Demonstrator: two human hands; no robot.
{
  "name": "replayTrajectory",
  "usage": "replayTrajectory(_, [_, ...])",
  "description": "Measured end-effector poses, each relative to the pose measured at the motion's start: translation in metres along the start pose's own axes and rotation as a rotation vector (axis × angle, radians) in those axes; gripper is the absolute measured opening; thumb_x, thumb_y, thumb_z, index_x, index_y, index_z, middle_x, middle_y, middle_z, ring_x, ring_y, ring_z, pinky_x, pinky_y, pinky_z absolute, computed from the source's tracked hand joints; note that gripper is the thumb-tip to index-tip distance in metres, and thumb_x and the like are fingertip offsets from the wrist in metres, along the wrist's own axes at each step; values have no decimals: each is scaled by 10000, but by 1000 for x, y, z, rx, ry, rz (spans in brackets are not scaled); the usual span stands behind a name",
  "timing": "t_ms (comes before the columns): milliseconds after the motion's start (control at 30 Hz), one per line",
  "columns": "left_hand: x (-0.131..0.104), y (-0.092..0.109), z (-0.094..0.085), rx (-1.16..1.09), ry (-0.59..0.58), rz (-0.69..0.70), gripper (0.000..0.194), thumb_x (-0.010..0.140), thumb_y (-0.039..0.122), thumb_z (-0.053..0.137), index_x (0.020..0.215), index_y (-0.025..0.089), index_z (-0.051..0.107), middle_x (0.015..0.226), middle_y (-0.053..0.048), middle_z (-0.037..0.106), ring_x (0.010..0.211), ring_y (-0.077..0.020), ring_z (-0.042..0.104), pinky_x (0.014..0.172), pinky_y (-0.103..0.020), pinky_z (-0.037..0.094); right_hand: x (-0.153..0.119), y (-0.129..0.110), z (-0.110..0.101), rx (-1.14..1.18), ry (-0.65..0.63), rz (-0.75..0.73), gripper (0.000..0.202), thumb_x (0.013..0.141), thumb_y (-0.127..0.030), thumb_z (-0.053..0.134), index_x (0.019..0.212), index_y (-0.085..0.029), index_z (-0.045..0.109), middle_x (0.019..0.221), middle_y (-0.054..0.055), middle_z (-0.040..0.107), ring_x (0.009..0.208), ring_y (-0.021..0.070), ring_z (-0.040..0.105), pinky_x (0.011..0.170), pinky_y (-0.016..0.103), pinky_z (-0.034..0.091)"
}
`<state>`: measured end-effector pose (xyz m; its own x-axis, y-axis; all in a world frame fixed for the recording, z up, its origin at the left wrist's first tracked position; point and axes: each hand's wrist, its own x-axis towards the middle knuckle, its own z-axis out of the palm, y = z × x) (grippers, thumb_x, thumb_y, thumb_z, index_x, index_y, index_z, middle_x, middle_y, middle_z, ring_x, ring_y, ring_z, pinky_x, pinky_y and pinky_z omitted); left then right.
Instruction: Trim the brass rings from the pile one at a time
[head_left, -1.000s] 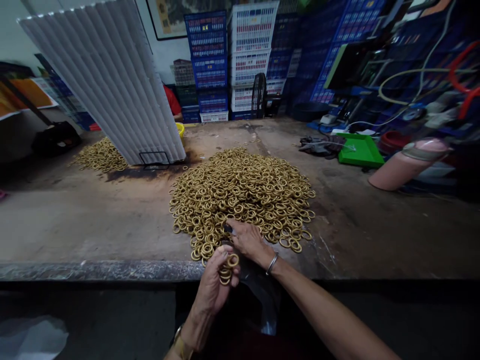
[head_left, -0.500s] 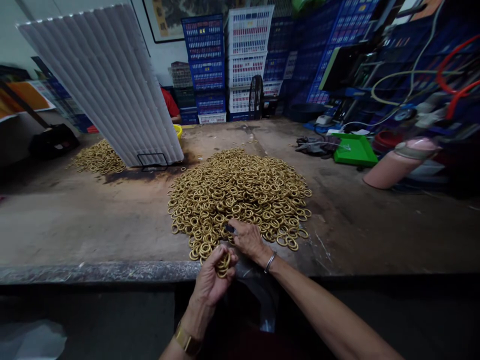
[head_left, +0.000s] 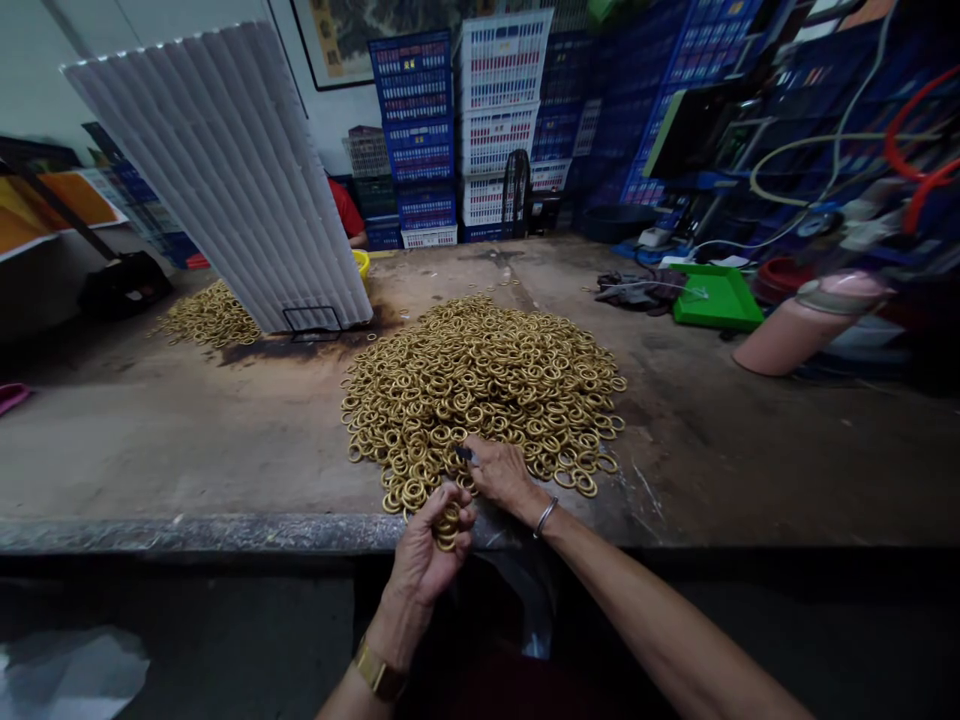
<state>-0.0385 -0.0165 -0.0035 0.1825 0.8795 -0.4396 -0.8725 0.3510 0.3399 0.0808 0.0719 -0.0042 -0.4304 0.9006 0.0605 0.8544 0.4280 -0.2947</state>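
Observation:
A wide heap of brass-coloured rings [head_left: 480,370] lies on the worktable [head_left: 187,440]. At the table's front edge, my left hand [head_left: 433,540] is closed around several of these rings [head_left: 448,525], palm turned up. My right hand [head_left: 504,472] reaches to the near side of the heap, just beyond the left one. Its fingers are bent and closed on a small dark object [head_left: 466,454], whose kind I cannot make out. My right fingertips are partly hidden among the rings.
A ribbed white panel [head_left: 240,180] stands upright in a wire holder at the left, with a second ring pile [head_left: 210,315] beside it. At the right are a green tray [head_left: 716,297] and a pink cylinder [head_left: 802,325]. Stacked crates [head_left: 416,130] and a person's red sleeve [head_left: 345,210] are behind.
The view has shifted slightly, so the scene sits a little further right. Both hands stay at nearly the same spot, the left still holding rings.

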Motion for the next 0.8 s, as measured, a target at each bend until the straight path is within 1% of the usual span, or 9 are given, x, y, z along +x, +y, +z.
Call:
replayTrajectory(133, [0, -2, 1, 11, 59, 29, 188, 653, 140, 682, 757, 130, 527, 651, 14, 499, 506, -44, 461, 367, -104, 283, 0, 0, -1, 14, 20, 21, 229, 800, -213, 416, 971, -230, 568, 778, 25, 669, 712, 150, 597, 564, 228, 285])
replayTrajectory(233, [-1, -4, 2, 66, 104, 54, 226, 636, 171, 701, 744, 126, 507, 606, 34, 460, 453, -26, 412, 354, -105, 249, -4, -3, -7, 62, 32, -14, 235, 828, -253, 415, 1016, -241, 556, 807, 17, 666, 724, 142, 594, 590, 224, 299])
replayTrajectory(333, [-2, -6, 4, 119, 112, 101, 268, 621, 229, 719, 748, 124, 508, 596, 43, 447, 437, -18, 394, 354, -109, 238, -9, -8, -10, 111, 45, -65, 206, 853, -324, 416, 956, -225, 565, 828, 19, 655, 746, 135, 587, 611, 219, 307])
replayTrajectory(400, [-3, -7, 4, 142, 117, 133, 282, 617, 252, 722, 756, 127, 512, 597, 47, 446, 437, -17, 392, 359, -112, 242, -12, -10, -9, 116, 46, -79, 197, 847, -349, 439, 899, -207, 565, 843, 27, 645, 765, 137, 580, 616, 219, 310])
replayTrajectory(467, [-3, -6, 3, 172, 116, 150, 288, 619, 262, 719, 779, 132, 519, 606, 46, 455, 450, -22, 408, 366, -114, 250, -14, -9, -4, 108, 49, -76, 165, 835, -323, 465, 870, -196, 565, 864, 34, 635, 787, 140, 572, 623, 217, 313])
replayTrajectory(567, [-4, -6, 2, 240, 109, 176, 312, 614, 272, 718, 825, 145, 526, 634, 36, 488, 494, -46, 463, 376, -119, 265, -15, -3, 5, 128, 69, -77, 139, 835, -257, 453, 848, -195, 577, 866, 36, 625, 798, 137, 560, 640, 213, 322])
replayTrajectory(633, [-4, -6, 2, 302, 123, 213, 327, 617, 286, 710, 855, 153, 528, 638, 35, 501, 500, -55, 477, 375, -124, 266, -14, 1, 8, 178, 105, -78, 150, 835, -245, 444, 832, -196, 586, 835, 31, 622, 768, 132, 551, 641, 210, 327])
replayTrajectory(700, [-3, -7, 2, 393, 152, 275, 327, 642, 314, 685, 887, 164, 528, 618, 45, 495, 467, -50, 453, 368, -128, 261, -15, 5, 7, 256, 130, -70, 159, 830, -250, 445, 805, -192, 591, 769, 18, 613, 697, 122, 533, 622, 207, 329])
replayTrajectory(800, [-1, -7, 6, 587, 186, 413, 335, 696, 361, 625, 963, 183, 528, 583, 61, 474, 420, -42, 404, 364, -136, 271, -20, 8, 0, 423, 106, -69, 178, 821, -274, 450, 758, -180, 587, 648, -10, 567, 581, 102, 472, 567, 199, 322])
